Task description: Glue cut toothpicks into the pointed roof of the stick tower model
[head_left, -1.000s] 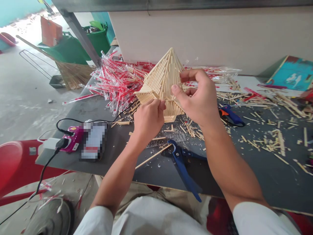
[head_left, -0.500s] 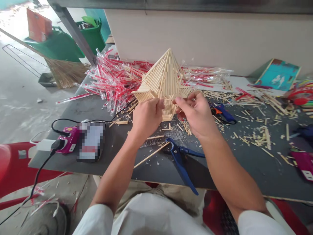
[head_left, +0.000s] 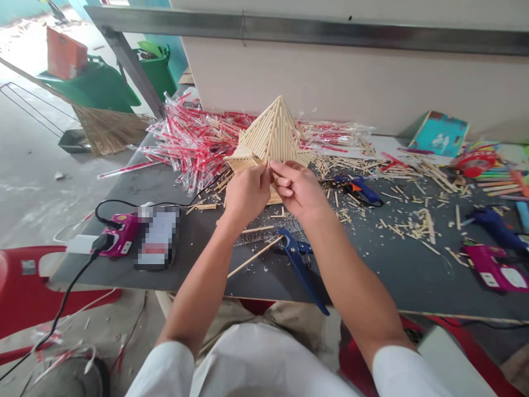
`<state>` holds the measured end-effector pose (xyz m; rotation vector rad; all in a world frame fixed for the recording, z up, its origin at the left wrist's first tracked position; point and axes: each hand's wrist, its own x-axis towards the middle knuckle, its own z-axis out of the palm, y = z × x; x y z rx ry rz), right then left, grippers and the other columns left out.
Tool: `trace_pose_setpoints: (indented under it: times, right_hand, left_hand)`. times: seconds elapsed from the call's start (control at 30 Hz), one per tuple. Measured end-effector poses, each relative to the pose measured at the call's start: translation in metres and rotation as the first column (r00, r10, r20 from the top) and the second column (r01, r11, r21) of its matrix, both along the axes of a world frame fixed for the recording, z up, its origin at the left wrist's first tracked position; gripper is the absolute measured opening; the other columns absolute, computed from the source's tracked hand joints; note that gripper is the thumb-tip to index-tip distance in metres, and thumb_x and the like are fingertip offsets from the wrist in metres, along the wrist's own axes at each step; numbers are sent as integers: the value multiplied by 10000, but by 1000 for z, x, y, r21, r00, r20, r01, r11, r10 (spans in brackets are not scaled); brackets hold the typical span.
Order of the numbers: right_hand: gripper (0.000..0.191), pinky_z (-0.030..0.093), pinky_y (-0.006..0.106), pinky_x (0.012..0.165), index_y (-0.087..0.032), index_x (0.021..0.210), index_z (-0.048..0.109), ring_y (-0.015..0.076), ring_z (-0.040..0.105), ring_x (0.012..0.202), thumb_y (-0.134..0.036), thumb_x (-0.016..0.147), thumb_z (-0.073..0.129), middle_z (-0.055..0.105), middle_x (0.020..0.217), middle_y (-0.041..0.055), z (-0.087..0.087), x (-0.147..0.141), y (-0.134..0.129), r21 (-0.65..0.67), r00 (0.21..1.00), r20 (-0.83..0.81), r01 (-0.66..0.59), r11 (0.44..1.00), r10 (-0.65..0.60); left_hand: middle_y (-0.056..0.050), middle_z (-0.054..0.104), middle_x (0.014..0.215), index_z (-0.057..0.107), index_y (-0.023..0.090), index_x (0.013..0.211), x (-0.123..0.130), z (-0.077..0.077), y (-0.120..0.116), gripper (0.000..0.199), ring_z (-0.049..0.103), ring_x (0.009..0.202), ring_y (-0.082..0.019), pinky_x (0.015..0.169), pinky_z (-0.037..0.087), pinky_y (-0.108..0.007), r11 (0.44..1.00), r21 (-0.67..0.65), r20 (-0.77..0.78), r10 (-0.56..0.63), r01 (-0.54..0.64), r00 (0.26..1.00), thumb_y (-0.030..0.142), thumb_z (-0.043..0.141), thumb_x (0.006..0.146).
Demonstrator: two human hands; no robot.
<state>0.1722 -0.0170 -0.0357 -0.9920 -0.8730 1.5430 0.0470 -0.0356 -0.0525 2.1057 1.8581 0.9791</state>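
Observation:
A pointed model built of pale wooden sticks (head_left: 275,132) stands upright near the middle of the dark table, with lower parts sloping out at both sides. My left hand (head_left: 248,190) is closed at its near side, thumb and fingers pressed together. Beside it, my right hand (head_left: 300,187) is pinched at the model's front, its fingertips almost touching the left ones. What is between the fingertips is too small to name. Blue-handled cutters (head_left: 300,264) lie below the hands, next to a clear ruler (head_left: 252,237) and a loose stick (head_left: 254,257).
Red and clear wrappers (head_left: 194,135) pile up behind. A phone (head_left: 156,237) and purple power socket (head_left: 124,234) lie left. Right are a blue glue gun (head_left: 361,190), stick scraps (head_left: 421,226), another purple socket (head_left: 491,267) and a teal box (head_left: 442,135). A metal bar (head_left: 289,30) crosses above.
My right hand has moved left, up to my left hand, and its fingers have drawn together at the model's front. The camera view has shifted slightly.

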Motion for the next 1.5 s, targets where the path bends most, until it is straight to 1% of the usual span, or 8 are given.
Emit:
trace_pose_setpoints:
  times: [0.1,0.2,0.43,0.8,1.0,1.23,1.4,1.5]
  right_hand:
    - [657,261,171,376,-247,750,362,23,385,523,-221,496,967,521,686,-80,-1,-5,4,-72,983,-184,-17,997,3]
    - [675,264,168,381,-245,740,368,23,379,519,-176,468,982,496,647,-95,-1,-8,5,-74,977,-212,25,997,-40]
    - [550,269,201,406,-243,818,473,37,417,513,-265,544,950,526,640,-96,-3,-12,4,53,991,-116,68,996,-61]
    - [497,265,238,386,-276,872,400,79,425,472,-233,604,816,529,571,-103,-5,-23,5,83,980,-59,197,977,-192]
    - [486,292,226,379,-272,884,409,69,428,475,-243,608,807,522,588,-108,-3,-23,5,71,979,-29,202,977,-200]
    - [524,254,211,358,-258,862,441,56,402,446,-222,545,856,525,535,-117,0,-18,7,47,982,-52,184,982,-182]
    - [447,230,216,370,-248,864,481,50,401,444,-226,588,833,526,544,-117,1,-15,8,9,989,-15,146,989,-146]
    - [400,235,217,380,-236,842,503,47,396,446,-232,609,829,527,544,-112,0,-13,9,-18,990,1,140,990,-140]
  left_hand:
    - [-71,701,706,637,203,741,0,0,0,409,570,603,-179,576,276,-328,1000,10,-35,7,-7,999,334,411,1056]
    - [-69,697,702,628,206,734,0,0,1,423,561,602,-180,581,278,-331,1000,9,-36,-1,1,999,353,405,1062]
    - [-86,721,747,654,210,767,0,0,0,428,578,623,-181,590,304,-332,1000,6,-40,-6,7,999,353,385,1068]
    - [-117,741,845,635,203,794,3,3,-1,325,642,725,-216,642,367,-340,998,-50,-36,21,-23,999,282,439,1041]
    - [-146,758,977,658,185,900,6,5,-4,258,649,776,-225,636,374,-342,998,-27,-51,55,-56,997,247,443,1029]
    - [-118,766,984,685,185,922,20,4,-10,323,655,789,-219,614,325,-337,988,-5,54,157,-157,986,302,418,1059]
    - [-39,788,863,728,227,835,18,6,-7,316,671,727,-182,679,408,-327,989,-30,265,149,-147,953,358,501,1011]
    - [-39,789,838,736,223,796,18,9,-5,282,696,765,-187,725,437,-327,987,-17,308,157,-160,938,329,538,968]
